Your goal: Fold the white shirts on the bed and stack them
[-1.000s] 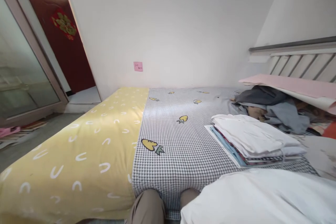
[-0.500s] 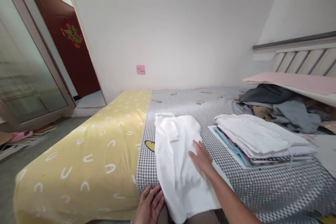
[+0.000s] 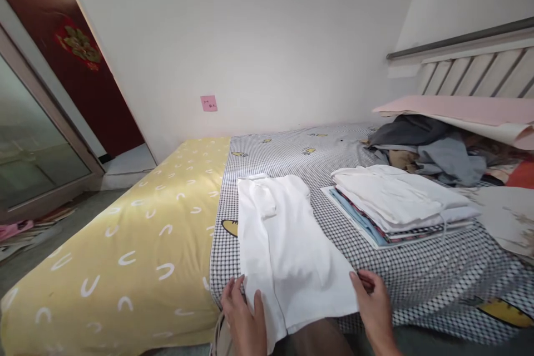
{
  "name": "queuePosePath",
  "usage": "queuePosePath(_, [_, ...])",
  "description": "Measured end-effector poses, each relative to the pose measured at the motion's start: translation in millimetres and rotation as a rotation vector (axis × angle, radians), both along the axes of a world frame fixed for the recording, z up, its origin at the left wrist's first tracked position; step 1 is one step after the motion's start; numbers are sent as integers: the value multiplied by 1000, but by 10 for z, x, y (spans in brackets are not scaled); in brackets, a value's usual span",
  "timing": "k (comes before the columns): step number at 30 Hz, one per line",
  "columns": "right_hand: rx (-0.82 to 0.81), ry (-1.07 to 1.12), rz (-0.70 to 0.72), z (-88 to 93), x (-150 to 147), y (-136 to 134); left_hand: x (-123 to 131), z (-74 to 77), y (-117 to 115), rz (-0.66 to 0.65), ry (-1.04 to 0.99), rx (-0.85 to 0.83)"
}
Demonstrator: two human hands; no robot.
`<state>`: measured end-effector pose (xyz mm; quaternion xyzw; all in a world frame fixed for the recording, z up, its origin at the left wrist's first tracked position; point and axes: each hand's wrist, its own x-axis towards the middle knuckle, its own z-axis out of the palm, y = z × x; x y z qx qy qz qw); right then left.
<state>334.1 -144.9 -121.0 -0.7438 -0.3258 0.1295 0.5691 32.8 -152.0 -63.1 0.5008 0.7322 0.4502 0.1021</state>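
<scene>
A white long-sleeved shirt (image 3: pixel 292 250) lies lengthwise on the bed, one sleeve folded inward over its upper left part. Its hem hangs toward me at the bed's front edge. At the lower left side of the shirt, my left hand (image 3: pixel 247 314) rests with thumb and fingers apart, the thumb over the cloth. My right hand (image 3: pixel 373 306) pinches the hem's right corner between thumb and bent fingers. Part of the hem by my left hand is hidden.
To the right sits a stack of folded clothes (image 3: pixel 396 200), a white one on top. Behind it are a loose heap of grey clothes (image 3: pixel 446 150) and a pink board (image 3: pixel 459 110). A yellow patterned cover (image 3: pixel 137 245) spreads over the bed's left side. A wall stands behind.
My right hand has moved from the middle of the shirt down to its lower right corner and grips it. My left hand has come onto the shirt's left edge. The view has shifted right.
</scene>
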Motion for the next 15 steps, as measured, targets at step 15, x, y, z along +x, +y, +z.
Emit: queuePosePath(15, [-82, 883, 475, 802, -401, -134, 364, 172, 439, 69, -200, -123])
